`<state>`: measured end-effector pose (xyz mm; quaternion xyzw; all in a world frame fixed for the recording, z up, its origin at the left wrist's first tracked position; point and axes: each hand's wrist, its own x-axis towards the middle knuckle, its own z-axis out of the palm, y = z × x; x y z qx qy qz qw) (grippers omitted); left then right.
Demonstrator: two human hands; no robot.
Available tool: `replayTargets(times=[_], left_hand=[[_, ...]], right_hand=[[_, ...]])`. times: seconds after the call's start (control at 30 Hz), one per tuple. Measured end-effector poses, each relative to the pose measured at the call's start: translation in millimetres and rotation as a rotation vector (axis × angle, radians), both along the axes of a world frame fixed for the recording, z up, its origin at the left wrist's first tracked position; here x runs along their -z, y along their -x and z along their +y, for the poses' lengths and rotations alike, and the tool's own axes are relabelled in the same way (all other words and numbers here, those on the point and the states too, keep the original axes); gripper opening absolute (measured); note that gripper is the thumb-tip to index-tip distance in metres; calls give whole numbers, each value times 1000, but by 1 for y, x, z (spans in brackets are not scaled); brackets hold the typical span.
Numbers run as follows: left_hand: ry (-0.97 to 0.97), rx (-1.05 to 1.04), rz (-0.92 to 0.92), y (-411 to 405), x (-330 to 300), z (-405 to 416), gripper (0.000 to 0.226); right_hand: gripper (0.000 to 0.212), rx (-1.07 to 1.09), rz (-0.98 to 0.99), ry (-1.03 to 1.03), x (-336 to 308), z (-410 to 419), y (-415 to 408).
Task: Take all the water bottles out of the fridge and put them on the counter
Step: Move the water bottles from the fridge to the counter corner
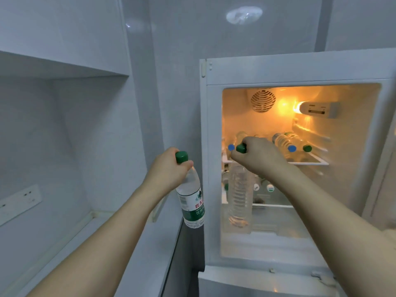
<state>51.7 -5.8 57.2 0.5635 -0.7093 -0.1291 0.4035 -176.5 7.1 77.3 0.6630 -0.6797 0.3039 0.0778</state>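
1. Two bottles held: my left hand (169, 168) grips the labelled bottle (190, 200) by its neck, clear of the fridge (214, 168), ready for the surface (150, 243) at seven o'clock.
2. My right hand (255, 156) clenches a clear bottle (239, 194) at its cap; others lie on the shelf (321, 162) at three o'clock.

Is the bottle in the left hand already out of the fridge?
Out. The left hand holds the green-capped bottle by its neck, left of the fridge frame.
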Motion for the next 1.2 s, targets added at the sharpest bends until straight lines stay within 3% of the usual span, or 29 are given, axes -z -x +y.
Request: replayTargets(times=[0.2,0.63,0.9,1.2], left_hand=[[-92,-146,17,-44,50,16,20],[-277,-539,145,-102,171,64,18],[-317,-786,189,-140,197,130,16],[-301,-1055,177,-184,191,250,19]], right_hand=[[33,-177,-91,-102,43,-6,-51],[25,-636,-65,-370,153,-48,-156],[23,-926,-52,-532,203,-29,-231],[19,-1184,-2,-554,201,56,-319]])
